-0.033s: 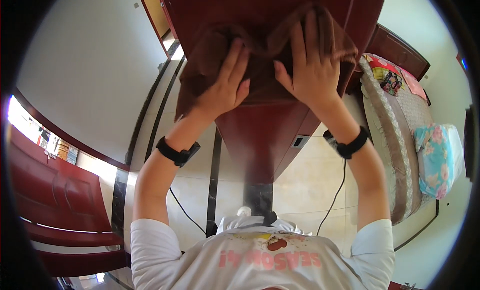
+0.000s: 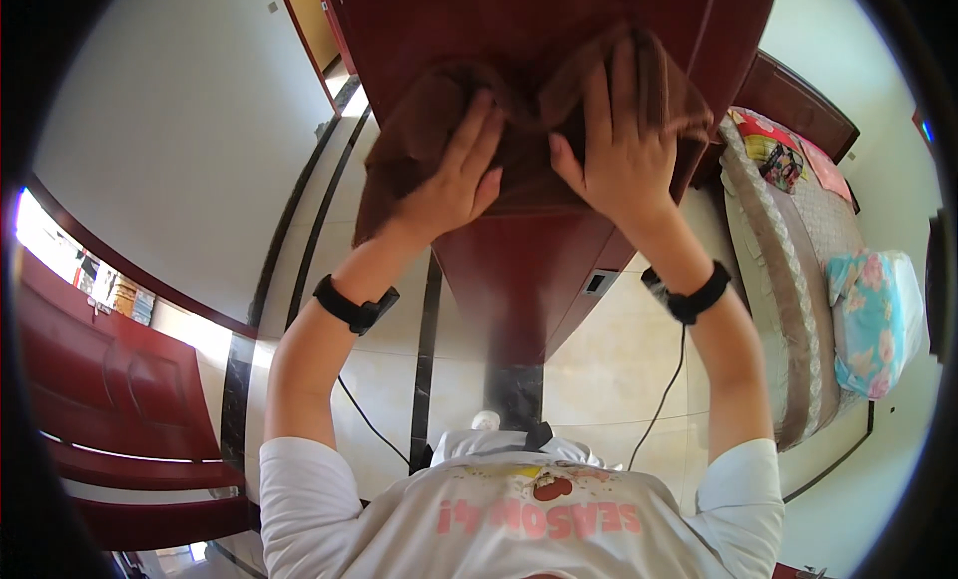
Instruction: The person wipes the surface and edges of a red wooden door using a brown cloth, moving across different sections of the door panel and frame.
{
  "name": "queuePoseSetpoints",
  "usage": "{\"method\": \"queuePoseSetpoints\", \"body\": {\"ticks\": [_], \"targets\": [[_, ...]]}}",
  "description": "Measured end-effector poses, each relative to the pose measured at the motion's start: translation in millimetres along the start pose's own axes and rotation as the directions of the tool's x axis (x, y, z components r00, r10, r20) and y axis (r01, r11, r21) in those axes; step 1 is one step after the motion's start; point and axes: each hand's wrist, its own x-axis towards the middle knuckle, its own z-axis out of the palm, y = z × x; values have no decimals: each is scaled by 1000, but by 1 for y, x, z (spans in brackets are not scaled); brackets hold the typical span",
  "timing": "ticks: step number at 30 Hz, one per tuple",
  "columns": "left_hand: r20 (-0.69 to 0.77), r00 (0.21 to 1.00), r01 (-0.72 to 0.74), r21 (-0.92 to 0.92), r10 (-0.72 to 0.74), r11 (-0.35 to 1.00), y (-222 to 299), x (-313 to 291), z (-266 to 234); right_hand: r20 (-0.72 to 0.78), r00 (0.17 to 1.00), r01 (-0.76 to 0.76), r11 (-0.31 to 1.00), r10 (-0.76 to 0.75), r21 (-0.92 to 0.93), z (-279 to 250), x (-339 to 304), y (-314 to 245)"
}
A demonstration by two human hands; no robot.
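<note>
A brown cloth [image 2: 544,170] lies bunched on the top of a dark red wooden cabinet [image 2: 519,280], with folds hanging past its left edge. My left hand [image 2: 457,175] presses on the cloth's left part, fingers stretched forward and thumb apart. Some of its fingers are hidden among the folds. On the right part, my right hand [image 2: 627,155] rests palm down, its fingers long and straight and its thumb held out to the side. Neither hand is closed round the cloth. Each wrist wears a black strap with a small device.
A bed [image 2: 798,220] with patterned bedding and a blue floral bundle [image 2: 863,320] stands at the right. A red wooden piece of furniture [image 2: 110,360] is at the left, beside a white wall [image 2: 180,140]. Thin black cables hang near both forearms over the tiled floor.
Both hands and the cloth under them have slid slightly toward me across the cabinet top. The fingers keep the same stretched pose.
</note>
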Motion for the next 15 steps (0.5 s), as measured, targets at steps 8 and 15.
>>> {"method": "queuePoseSetpoints", "body": {"ticks": [8, 15], "targets": [[393, 749, -660, 373, 534, 651, 18, -52, 30, 327, 922, 217, 976, -206, 2, 14, -135, -47], [321, 701, -694, 516, 637, 503, 38, -152, 62, 586, 494, 747, 658, -643, 92, 40, -225, -74]]}}
